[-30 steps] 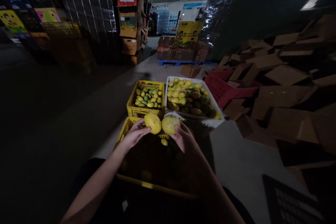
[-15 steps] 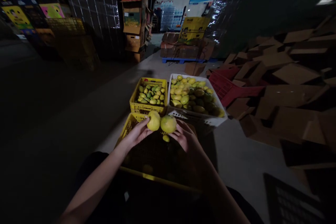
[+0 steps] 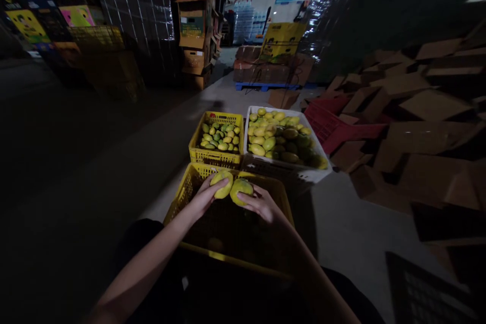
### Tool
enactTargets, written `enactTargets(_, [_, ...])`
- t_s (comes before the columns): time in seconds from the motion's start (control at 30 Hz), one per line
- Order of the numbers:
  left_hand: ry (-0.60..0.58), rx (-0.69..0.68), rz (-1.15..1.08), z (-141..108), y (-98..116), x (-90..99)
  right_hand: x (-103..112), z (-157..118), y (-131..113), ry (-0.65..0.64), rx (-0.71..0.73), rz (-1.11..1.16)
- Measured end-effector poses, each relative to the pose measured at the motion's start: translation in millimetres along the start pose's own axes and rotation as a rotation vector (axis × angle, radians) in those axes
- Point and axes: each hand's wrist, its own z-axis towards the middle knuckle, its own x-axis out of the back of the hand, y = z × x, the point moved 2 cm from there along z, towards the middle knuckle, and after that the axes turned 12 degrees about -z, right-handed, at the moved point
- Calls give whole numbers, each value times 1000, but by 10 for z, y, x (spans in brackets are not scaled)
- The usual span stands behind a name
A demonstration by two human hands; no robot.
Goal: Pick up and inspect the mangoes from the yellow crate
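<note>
My left hand [image 3: 204, 197] is closed around a smooth yellow-green fruit [image 3: 220, 184], which looks like a mango. A second such fruit [image 3: 240, 191], greener on top, sits in the grasp of my right hand [image 3: 265, 204], with the fingers along its near side. The two fruits are side by side, almost touching, above a large yellow plastic crate [image 3: 228, 257]. Deep shadow hides most of this crate's inside; a few fruits show faintly there. Beyond it stand a smaller yellow crate [image 3: 214, 158] of small green and yellow fruits and a white crate [image 3: 322, 172] heaped with larger yellow ones.
Flattened and open cardboard boxes [image 3: 425, 131] lie piled on the right, beside a tipped red crate [image 3: 334, 129]. Stacked cartons [image 3: 193, 25] rise behind on the left. A blue pallet [image 3: 261, 86] carries boxes farther back. A dark crate [image 3: 425, 288] lies at lower right.
Both hands have moved slightly down with their fruits, which are now turned and tilted differently. The small yellow fruit seen below them earlier is no longer visible.
</note>
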Motion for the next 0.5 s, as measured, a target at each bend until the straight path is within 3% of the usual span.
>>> enactTargets(0.1, [-5,-30,-58,9,-10,-33,27,11,10,34,-43,19])
enactTargets(0.3, [143,180,-163,55,61,-75,-19,5,-15,-26,17,118])
enactTargets(0.5, [80,110,-280,34,208,-139,34,69,-4,53,42,268])
